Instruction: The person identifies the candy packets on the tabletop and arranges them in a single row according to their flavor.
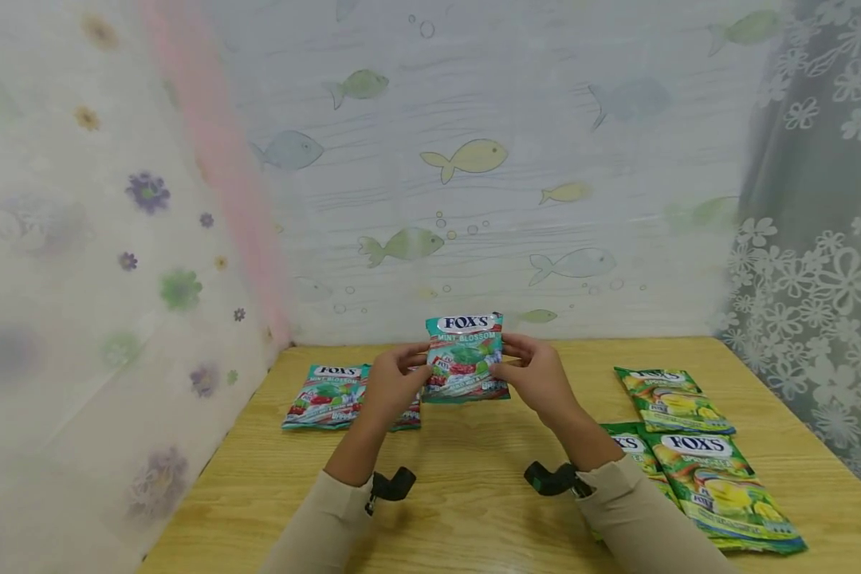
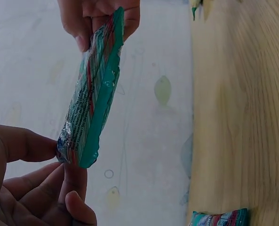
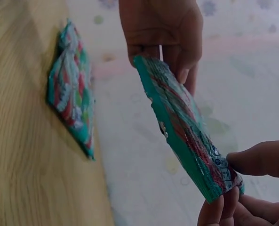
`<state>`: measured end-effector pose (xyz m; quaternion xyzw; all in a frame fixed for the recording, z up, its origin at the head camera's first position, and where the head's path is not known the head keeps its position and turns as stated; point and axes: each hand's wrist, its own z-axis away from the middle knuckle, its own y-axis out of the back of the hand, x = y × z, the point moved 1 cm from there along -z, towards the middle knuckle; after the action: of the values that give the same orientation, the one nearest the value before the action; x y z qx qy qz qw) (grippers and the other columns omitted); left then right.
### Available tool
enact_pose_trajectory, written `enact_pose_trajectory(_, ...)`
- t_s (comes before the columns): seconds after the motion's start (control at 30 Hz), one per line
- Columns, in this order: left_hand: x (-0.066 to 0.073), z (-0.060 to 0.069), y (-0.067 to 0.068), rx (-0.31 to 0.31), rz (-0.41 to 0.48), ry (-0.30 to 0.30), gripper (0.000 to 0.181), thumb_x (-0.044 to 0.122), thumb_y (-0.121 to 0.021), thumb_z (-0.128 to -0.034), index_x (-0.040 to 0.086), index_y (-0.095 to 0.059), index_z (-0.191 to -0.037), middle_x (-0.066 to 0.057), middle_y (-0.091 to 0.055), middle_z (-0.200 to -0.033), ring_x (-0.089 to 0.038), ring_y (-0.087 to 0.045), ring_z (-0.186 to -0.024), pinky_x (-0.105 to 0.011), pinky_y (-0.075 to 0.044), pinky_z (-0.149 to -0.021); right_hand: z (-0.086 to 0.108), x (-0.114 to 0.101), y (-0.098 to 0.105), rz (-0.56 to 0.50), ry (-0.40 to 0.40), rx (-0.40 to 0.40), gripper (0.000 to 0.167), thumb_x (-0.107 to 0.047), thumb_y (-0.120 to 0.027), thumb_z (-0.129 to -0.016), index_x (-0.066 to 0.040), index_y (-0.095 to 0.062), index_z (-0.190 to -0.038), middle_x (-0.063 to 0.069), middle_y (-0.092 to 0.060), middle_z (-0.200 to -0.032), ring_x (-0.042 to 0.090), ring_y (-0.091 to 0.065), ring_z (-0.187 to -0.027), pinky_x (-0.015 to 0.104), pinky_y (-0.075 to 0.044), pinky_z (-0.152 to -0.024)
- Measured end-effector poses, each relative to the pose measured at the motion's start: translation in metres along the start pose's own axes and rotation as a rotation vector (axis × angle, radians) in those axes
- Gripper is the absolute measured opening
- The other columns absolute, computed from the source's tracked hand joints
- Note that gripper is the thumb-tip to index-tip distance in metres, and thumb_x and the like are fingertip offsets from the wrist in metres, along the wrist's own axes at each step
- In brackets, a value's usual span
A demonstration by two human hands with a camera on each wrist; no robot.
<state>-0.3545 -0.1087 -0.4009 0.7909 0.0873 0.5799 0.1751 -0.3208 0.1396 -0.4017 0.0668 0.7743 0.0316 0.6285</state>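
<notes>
A teal candy bag [image 1: 465, 359] printed "Fox's Mint Blossom" is held up above the table, its front toward the head camera. My left hand [image 1: 393, 379] pinches its left edge between thumb and fingers. On the opposite edge my right hand [image 1: 540, 377] pinches it the same way. In the left wrist view the candy bag [image 2: 92, 94] appears edge-on between both hands. The right wrist view also shows the candy bag [image 3: 181, 132] from its lower edge. Behind my left hand, more teal candy bags [image 1: 326, 396] lie on the table, partly covered by that hand.
Several green candy bags [image 1: 721, 490] lie on the right of the wooden table [image 1: 466, 510], one partly hidden by my right forearm. A fish-patterned curtain [image 1: 488, 215] hangs behind the table. A flower-patterned sheet [image 1: 115, 319] is on the left.
</notes>
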Motion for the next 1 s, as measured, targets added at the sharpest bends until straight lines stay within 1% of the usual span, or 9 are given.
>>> enact_pose_trajectory(0.07,-0.004,-0.002,0.001,0.001,0.004,0.004,0.034,0.024,-0.071,-0.0982,0.025,-0.072,-0.132,-0.002,-0.074,-0.122,-0.025,-0.069,-0.107,-0.034,-0.057,-0.07,-0.001,0.001,-0.003,0.004,-0.001,0.009,0.059,-0.008,-0.072,-0.096,-0.006,-0.052,-0.151,0.02,-0.061,-0.142,0.031,-0.066,-0.114,0.031,-0.061,-0.087)
enact_pose_trajectory(0.17,-0.008,-0.003,0.002,0.004,0.002,-0.004,0.032,0.024,-0.072,-0.0981,0.025,-0.073,-0.13,-0.001,-0.075,-0.121,-0.024,-0.07,-0.11,-0.038,-0.06,-0.08,-0.005,0.004,-0.007,0.002,-0.007,0.009,0.058,-0.006,-0.072,-0.096,-0.005,-0.052,-0.151,0.02,-0.061,-0.142,0.032,-0.065,-0.116,0.031,-0.061,-0.087)
enact_pose_trajectory(0.27,-0.012,-0.004,0.004,0.005,0.007,-0.006,0.031,0.023,-0.073,-0.0978,0.022,-0.074,-0.128,-0.003,-0.076,-0.121,-0.025,-0.07,-0.11,-0.041,-0.061,-0.086,-0.009,0.011,-0.011,-0.003,-0.018,0.004,0.059,-0.005,-0.072,-0.096,-0.002,-0.051,-0.151,0.021,-0.062,-0.142,0.034,-0.065,-0.119,0.033,-0.061,-0.089)
enact_pose_trajectory(0.43,-0.021,-0.006,0.003,0.012,-0.012,0.036,0.03,0.021,-0.074,-0.0973,0.017,-0.074,-0.127,-0.005,-0.077,-0.119,-0.025,-0.071,-0.108,-0.038,-0.061,-0.082,-0.016,0.027,-0.017,0.013,-0.041,0.008,0.058,-0.003,-0.072,-0.096,-0.001,-0.052,-0.15,0.022,-0.062,-0.14,0.035,-0.064,-0.124,0.035,-0.061,-0.092)
enact_pose_trajectory(0.6,-0.034,-0.01,0.002,0.02,-0.03,0.06,0.029,0.018,-0.074,-0.0969,0.013,-0.074,-0.125,-0.008,-0.077,-0.118,-0.027,-0.071,-0.11,-0.041,-0.061,-0.086,-0.021,0.038,-0.023,0.037,-0.078,0.01,0.057,-0.003,-0.073,-0.095,-0.002,-0.054,-0.149,0.021,-0.064,-0.138,0.035,-0.065,-0.124,0.036,-0.061,-0.091)
enact_pose_trajectory(0.73,-0.046,-0.013,0.0,0.024,-0.067,0.087,0.027,0.02,-0.075,-0.0961,0.013,-0.075,-0.123,-0.005,-0.078,-0.115,-0.025,-0.071,-0.11,-0.04,-0.061,-0.087,-0.023,0.046,-0.027,0.065,-0.112,0.006,0.057,-0.004,-0.074,-0.094,-0.001,-0.055,-0.148,0.02,-0.065,-0.136,0.034,-0.065,-0.124,0.037,-0.061,-0.092)
enact_pose_trajectory(0.83,-0.053,-0.015,-0.001,0.018,-0.094,0.107,0.027,0.021,-0.076,-0.0954,0.014,-0.076,-0.121,-0.004,-0.078,-0.113,-0.024,-0.071,-0.108,-0.04,-0.061,-0.085,-0.025,0.05,-0.03,0.069,-0.124,-0.008,0.056,-0.003,-0.073,-0.095,0.001,-0.054,-0.147,0.022,-0.065,-0.136,0.036,-0.065,-0.123,0.039,-0.06,-0.094)
enact_pose_trajectory(1.0,-0.062,-0.015,-0.002,-0.01,-0.116,0.113,0.029,0.019,-0.076,-0.0952,0.012,-0.075,-0.123,-0.008,-0.077,-0.116,-0.026,-0.072,-0.107,-0.04,-0.061,-0.08,-0.027,0.058,-0.033,0.057,-0.134,-0.03,0.056,0.0,-0.07,-0.096,0.003,-0.052,-0.149,0.026,-0.06,-0.14,0.039,-0.063,-0.127,0.041,-0.059,-0.096)
